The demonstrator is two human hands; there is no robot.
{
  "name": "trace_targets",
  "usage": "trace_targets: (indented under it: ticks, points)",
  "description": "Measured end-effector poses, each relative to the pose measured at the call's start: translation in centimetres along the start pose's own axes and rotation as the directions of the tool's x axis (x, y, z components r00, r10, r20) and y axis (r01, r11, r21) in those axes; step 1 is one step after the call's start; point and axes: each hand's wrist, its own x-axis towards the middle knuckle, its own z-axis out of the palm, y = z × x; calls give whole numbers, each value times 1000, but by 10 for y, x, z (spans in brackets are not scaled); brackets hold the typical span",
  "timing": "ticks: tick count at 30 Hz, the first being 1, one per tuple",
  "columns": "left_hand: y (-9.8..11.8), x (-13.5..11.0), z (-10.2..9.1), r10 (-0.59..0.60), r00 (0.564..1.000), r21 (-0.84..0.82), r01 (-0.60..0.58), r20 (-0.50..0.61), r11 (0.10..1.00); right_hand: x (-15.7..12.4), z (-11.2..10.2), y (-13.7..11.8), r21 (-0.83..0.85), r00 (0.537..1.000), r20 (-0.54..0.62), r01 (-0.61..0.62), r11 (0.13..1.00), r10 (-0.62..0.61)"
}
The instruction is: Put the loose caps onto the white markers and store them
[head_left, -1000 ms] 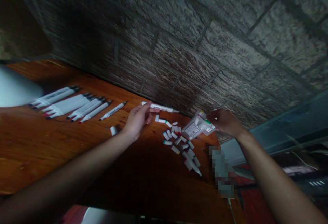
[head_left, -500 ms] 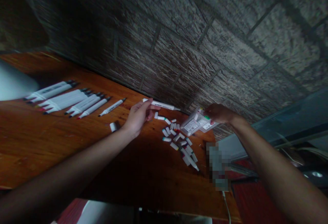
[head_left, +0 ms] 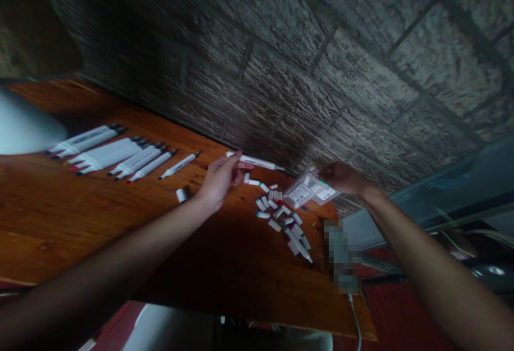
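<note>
A white marker (head_left: 257,162) is pinched in my left hand (head_left: 220,180), its bare dark tip pointing right. My right hand (head_left: 344,176) is closed at the clear plastic box (head_left: 301,191), which bears printed labels; a bit of green shows beside the fingers. Between and below the hands lies a loose heap of white marker caps (head_left: 277,209) with coloured ends. One uncapped marker (head_left: 299,246) rests at the near end of that heap. To the left, several white markers (head_left: 108,153) lie side by side, and a single cap (head_left: 181,196) sits near my left wrist.
A brick-patterned wall (head_left: 281,73) rises behind the wooden table (head_left: 225,265). A pale rounded object (head_left: 28,123) stands at the far left. On the right edge, a blurred-out item (head_left: 341,257) has a white cable (head_left: 355,316) hanging from it.
The view has shifted slightly, so things on the table appear a little to the right. Both hands keep nearly the same place, and the marker stays in my left hand.
</note>
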Motion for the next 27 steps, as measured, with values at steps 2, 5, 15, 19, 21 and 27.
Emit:
trace_targets:
  ticks: [2,5,15,19,21,27]
  points:
    - [1,0,0,2,1000,-2,-2,2,1000,1,0,-2,-14,1000,-13,1,1000,-1]
    - [3,-1,2,9,1000,-4,-9,-5,1000,4,2,-3,-8,999,-31,9,1000,-9]
    - [3,-1,0,-6,1000,19,6,1,1000,-8,0,28,486,976,-216,98,868,10]
    - [7,-5,3,-41,999,13,41,10,999,-50,-10,51,717,882,-444,245,652,157]
    - [8,-7,5,-72,997,2,72,19,997,-73,-10,60,751,829,-504,281,598,243]
    - [9,-12,9,-107,990,-23,110,94,994,-115,6,61,907,807,-416,335,255,419]
